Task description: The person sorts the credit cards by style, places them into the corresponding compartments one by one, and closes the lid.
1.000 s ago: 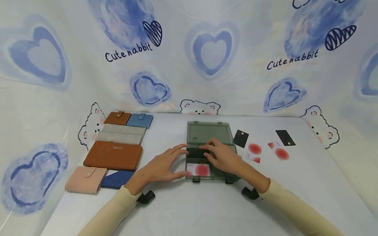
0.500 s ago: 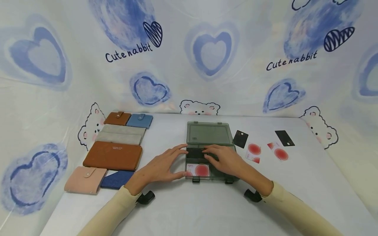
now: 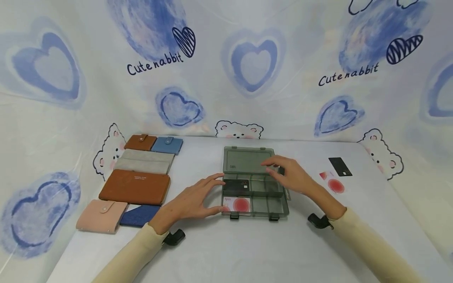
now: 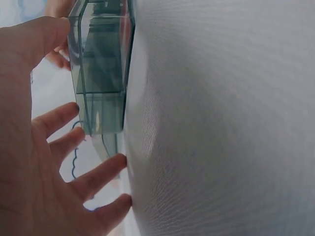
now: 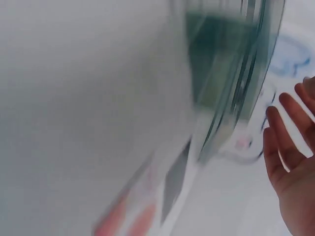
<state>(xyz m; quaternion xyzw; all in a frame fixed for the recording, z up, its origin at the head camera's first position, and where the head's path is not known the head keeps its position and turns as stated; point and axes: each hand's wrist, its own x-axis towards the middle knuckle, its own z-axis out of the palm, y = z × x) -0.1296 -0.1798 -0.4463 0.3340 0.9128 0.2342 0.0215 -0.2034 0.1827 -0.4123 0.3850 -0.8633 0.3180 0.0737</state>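
Note:
A translucent green compartment box [image 3: 269, 204] lies with its lid [image 3: 244, 160] folded back. A black card marked VIP [image 3: 234, 185] sits in its back left section, a white card with a red circle [image 3: 237, 204] in the front left one. My left hand [image 3: 194, 199] is spread at the box's left side, thumb and fingertips at its edge; the left wrist view has the thumb on the wall [image 4: 101, 110]. Over the right end of the lid, my right hand [image 3: 291, 176] hovers with loosely bent fingers and nothing in them. Beneath it in the right wrist view lie a blurred dark card [image 5: 176, 177] and a red-and-white card [image 5: 130, 211].
At the far right lie another black card [image 3: 340, 166] and a red-and-white card [image 3: 333, 182]. Wallets line the left side: brown [image 3: 140, 142], light blue [image 3: 168, 145], grey [image 3: 145, 160], large brown [image 3: 134, 186], pink [image 3: 102, 216] and dark blue [image 3: 139, 215].
My right hand has let go of the black card in the back left section and moved right, above the lid's right end. The left hand has stayed at the box's edge.

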